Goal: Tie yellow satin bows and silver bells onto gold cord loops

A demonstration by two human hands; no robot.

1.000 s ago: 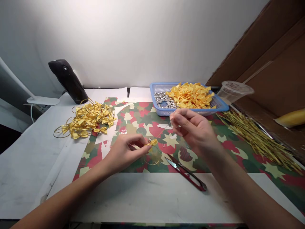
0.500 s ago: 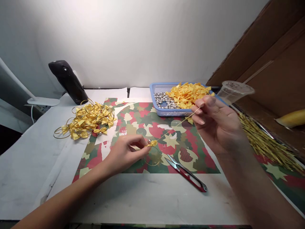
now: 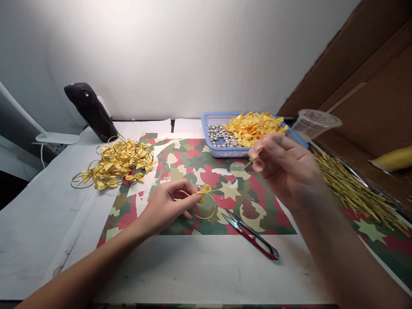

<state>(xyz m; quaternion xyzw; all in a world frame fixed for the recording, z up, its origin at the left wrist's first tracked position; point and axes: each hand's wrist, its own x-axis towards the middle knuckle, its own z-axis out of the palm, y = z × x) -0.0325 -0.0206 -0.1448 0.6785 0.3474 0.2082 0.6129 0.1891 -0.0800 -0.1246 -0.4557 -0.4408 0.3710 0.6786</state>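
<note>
My left hand pinches a small yellow ribbon bow with a gold loop hanging under it, low over the patterned paper. From the bow a thin gold cord runs up and right to my right hand, whose fingers are pinched on its end. Red thread snips lie on the paper just right of the bow.
A pile of finished gold bows with loops lies at the left. A blue basket at the back holds silver bells and yellow ribbon pieces. Gold cords lie at the right, beside a plastic cup. A black device leans at the back left.
My right hand pulled the cord out to the upper right, then came back down and left a little. My left hand stayed on the bow, whose loop now hangs rounder.
</note>
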